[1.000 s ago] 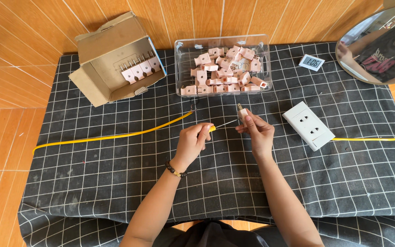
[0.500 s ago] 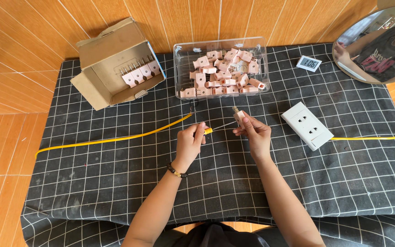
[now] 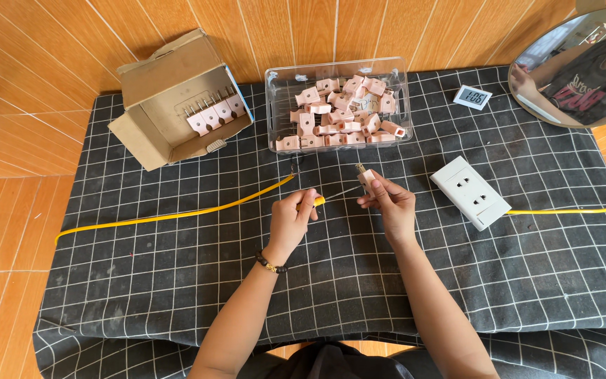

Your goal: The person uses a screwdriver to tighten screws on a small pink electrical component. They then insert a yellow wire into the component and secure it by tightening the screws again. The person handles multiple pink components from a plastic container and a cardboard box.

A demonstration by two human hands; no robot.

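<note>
Checked black cloth (image 3: pixel 177 281) underneath; left hand (image 3: pixel 290 221) grip pinches a yellow-handled screwdriver (image 3: pixel 331 195), right hand (image 3: pixel 387 203) grip pinches a pink plug (image 3: pixel 366 177).

Over the last second the hands moved only slightly. The right hand (image 3: pixel 389 203) tilted the pink plug (image 3: pixel 367 178) so its prongs pointed up and to the left. The left hand (image 3: pixel 290 221) kept the yellow-handled screwdriver (image 3: pixel 331 196) against the plug, its tip sitting marginally lower. The head camera shifted, and the whole view slid a little.
</note>
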